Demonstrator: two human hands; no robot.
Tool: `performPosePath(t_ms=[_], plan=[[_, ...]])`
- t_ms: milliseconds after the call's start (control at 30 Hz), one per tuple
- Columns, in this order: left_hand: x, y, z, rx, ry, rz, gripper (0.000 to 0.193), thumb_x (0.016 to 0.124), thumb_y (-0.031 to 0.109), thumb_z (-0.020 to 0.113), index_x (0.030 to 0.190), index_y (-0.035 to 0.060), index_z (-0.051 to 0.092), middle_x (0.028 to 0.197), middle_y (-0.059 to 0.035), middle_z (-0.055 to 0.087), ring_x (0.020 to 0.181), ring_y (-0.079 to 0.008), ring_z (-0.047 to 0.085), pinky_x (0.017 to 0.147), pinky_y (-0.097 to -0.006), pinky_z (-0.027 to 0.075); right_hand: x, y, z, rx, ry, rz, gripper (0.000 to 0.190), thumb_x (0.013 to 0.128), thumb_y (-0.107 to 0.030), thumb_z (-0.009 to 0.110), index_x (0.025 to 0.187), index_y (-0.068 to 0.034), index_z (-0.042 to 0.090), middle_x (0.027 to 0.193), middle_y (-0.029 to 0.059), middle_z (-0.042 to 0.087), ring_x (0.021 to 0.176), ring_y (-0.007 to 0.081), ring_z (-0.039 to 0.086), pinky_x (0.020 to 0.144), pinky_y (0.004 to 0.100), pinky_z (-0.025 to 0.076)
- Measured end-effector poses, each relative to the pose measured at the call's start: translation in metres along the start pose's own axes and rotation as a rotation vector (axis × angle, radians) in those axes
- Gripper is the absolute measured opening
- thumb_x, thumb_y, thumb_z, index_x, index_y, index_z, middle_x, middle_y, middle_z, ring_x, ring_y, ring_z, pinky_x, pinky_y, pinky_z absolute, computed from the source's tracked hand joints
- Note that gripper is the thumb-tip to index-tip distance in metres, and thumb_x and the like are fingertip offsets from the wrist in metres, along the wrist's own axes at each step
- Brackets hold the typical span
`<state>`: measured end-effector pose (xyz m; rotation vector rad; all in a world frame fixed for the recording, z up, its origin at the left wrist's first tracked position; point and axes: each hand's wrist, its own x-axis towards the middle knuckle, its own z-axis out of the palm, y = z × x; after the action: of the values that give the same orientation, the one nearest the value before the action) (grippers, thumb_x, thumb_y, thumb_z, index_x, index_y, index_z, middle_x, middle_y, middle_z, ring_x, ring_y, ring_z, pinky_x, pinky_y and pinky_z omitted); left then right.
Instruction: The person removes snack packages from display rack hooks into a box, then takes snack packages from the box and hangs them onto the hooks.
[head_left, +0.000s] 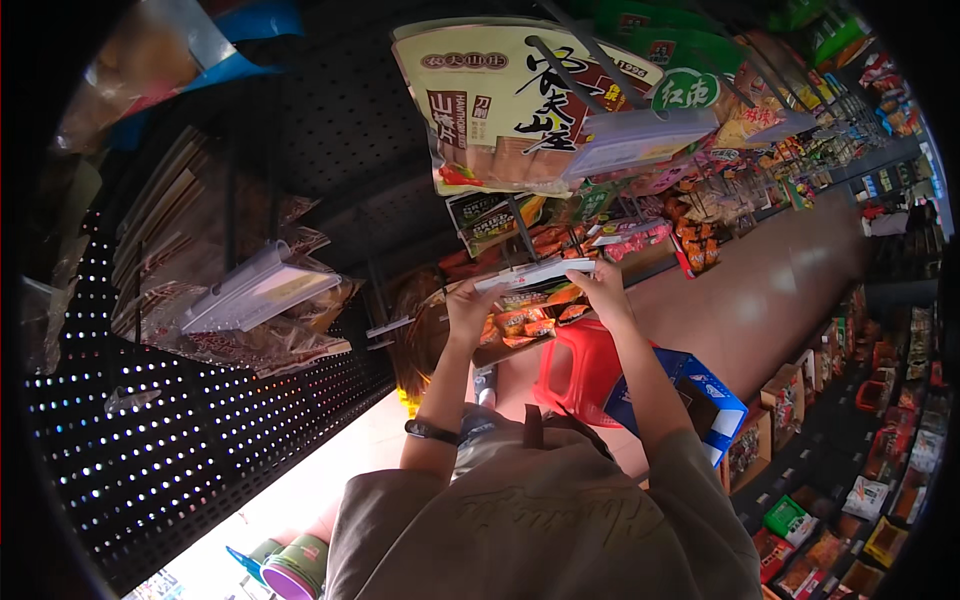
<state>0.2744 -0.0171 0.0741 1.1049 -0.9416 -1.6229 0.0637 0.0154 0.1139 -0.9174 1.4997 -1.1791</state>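
Note:
My left hand (470, 309), with a black band on the wrist, grips the left end of a dark snack packet (525, 298) that has orange pictures on it. My right hand (606, 296) holds the right end, its thumb by a white strip (536, 275). That strip runs along the packet's top edge at the end of a metal hook (523, 231). Whether strip and packet are joined cannot be told. Just beyond hang dried mango packets (491, 221). Orange-wrapped snacks (517, 326) show below the held packet.
A large hawthorn snack bag (495, 105) hangs ahead, beside a clear label holder (641, 142). Bagged goods (202, 277) hang at left on a perforated black panel (187, 420). Below are a red plastic stool (574, 371) and a blue box (709, 405). Display bins (817, 517) line the right.

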Motion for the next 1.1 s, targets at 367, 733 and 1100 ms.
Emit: performPosePath(t_ms=[367,733,1100], plan=[[0.007,0.021,0.008,0.019,0.055,0.154,0.024,0.073,-0.004,0.060,0.097,-0.0026,0.056,0.076,-0.0046,0.061,0.058,-0.0045,0.054,0.046,-0.0171,0.044,0.022,0.000,0.003,-0.023,-0.007,-0.086,0.016,0.073,-0.006,0.062,0.087,0.002,0.058,0.081,0.0020,0.060,0.072,0.0058,0.052,0.064,0.0201,0.040],[0.008,0.032,0.013,0.031,0.017,0.137,0.022,0.075,-0.005,0.057,0.097,-0.0041,0.055,0.088,-0.0071,0.060,0.078,-0.0088,0.056,0.068,-0.0188,0.044,0.016,-0.017,0.007,0.109,0.016,-0.087,0.016,0.073,-0.002,0.061,0.088,0.001,0.059,0.084,0.0033,0.060,0.077,0.0082,0.054,0.070,0.0220,0.041],[0.027,0.028,0.011,0.026,0.043,0.211,0.018,0.075,-0.005,0.056,0.093,-0.0051,0.054,0.087,-0.0092,0.061,0.078,-0.0100,0.057,0.070,-0.0201,0.044,0.042,-0.001,0.010,0.095,0.025,-0.098,0.015,0.072,-0.007,0.063,0.085,0.000,0.058,0.079,0.0023,0.059,0.072,0.0080,0.053,0.066,0.0214,0.040]])
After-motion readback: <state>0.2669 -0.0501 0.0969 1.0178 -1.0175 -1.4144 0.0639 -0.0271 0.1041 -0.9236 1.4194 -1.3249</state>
